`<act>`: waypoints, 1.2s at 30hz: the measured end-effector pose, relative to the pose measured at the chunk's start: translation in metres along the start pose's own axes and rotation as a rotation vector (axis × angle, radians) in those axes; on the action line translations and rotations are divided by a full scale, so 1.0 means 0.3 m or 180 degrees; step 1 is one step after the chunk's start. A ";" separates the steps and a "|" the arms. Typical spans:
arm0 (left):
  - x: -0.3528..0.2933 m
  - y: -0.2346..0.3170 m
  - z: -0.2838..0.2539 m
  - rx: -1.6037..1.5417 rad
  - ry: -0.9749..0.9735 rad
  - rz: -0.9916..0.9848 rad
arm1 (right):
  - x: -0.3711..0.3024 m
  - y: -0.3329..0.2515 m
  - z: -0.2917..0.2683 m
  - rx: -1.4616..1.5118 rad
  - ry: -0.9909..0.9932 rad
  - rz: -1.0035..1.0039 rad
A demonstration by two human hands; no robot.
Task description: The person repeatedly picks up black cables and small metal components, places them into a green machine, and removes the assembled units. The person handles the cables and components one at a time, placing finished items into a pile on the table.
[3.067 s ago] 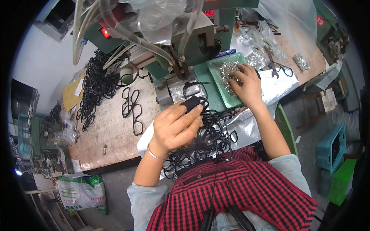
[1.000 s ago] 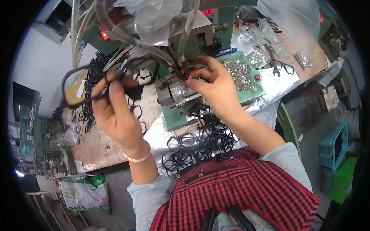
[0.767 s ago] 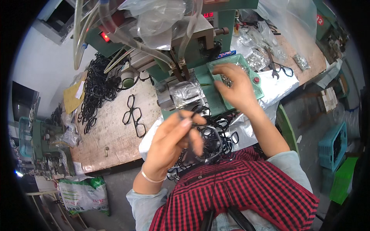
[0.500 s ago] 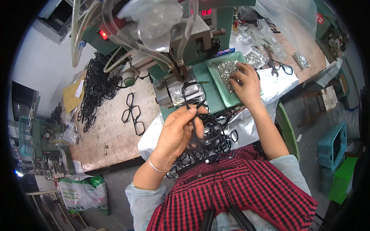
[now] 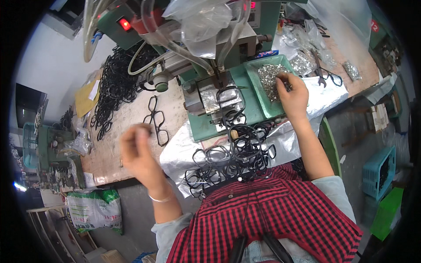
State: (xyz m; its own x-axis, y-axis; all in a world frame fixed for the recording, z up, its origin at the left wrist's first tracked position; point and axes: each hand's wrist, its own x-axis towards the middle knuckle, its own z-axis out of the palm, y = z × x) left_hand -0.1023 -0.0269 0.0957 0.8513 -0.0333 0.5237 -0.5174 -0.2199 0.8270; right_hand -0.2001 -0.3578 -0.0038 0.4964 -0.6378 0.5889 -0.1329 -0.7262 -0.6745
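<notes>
My right hand is over the green tray, its fingers curled together at the small silvery metal parts. What it pinches, if anything, is too small to make out. My left hand, smeared by motion, is above the wooden table beside a pair of black glasses frames. Whether its fingers hold anything does not show. Another black glasses frame stands at the machine's metal block, under the pointed tips. Below it, several black glasses frames lie heaped on silvery sheeting.
The green machine with clear hoses rises in front of me. A large bundle of black frames lies at the back left. A wrench and bags of metal parts lie at the right. A green basket stands by the table edge.
My left hand has let go of the glasses frame at the machine and swung left over the table. My right hand stays at the tray, its fingers drawn closer together. The view has shifted slightly.
</notes>
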 end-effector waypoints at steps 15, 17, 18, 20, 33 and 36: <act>0.202 -0.710 -0.006 0.2428 0.0188 0.0059 | -0.081 0.023 -0.148 0.0044 -0.0009 0.0165; 0.216 -0.653 -0.028 0.2008 0.0466 0.0147 | -0.090 0.021 -0.168 0.0331 0.0042 0.0493; 0.217 -0.622 -0.033 0.1900 0.0528 0.0105 | -0.085 0.003 -0.167 0.0399 -0.0090 0.0428; 0.219 -0.597 -0.041 0.1627 0.0524 0.0010 | -0.056 -0.091 -0.152 0.0568 -0.0332 0.0297; 0.071 -0.443 0.074 -0.0718 0.0611 -0.0545 | 0.047 -0.393 0.093 0.2636 -0.1197 0.0606; 0.106 -0.180 0.083 -0.0827 0.0911 -0.0056 | 0.059 -0.422 0.086 0.2952 -0.1316 0.0877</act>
State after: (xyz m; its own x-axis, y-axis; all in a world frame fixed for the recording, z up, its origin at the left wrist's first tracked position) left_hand -0.0452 -0.0404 0.0625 0.8203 0.2496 0.5146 -0.5392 0.0377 0.8413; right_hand -0.1523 -0.2705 0.0806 0.8262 -0.4869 0.2833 0.3363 0.0228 -0.9415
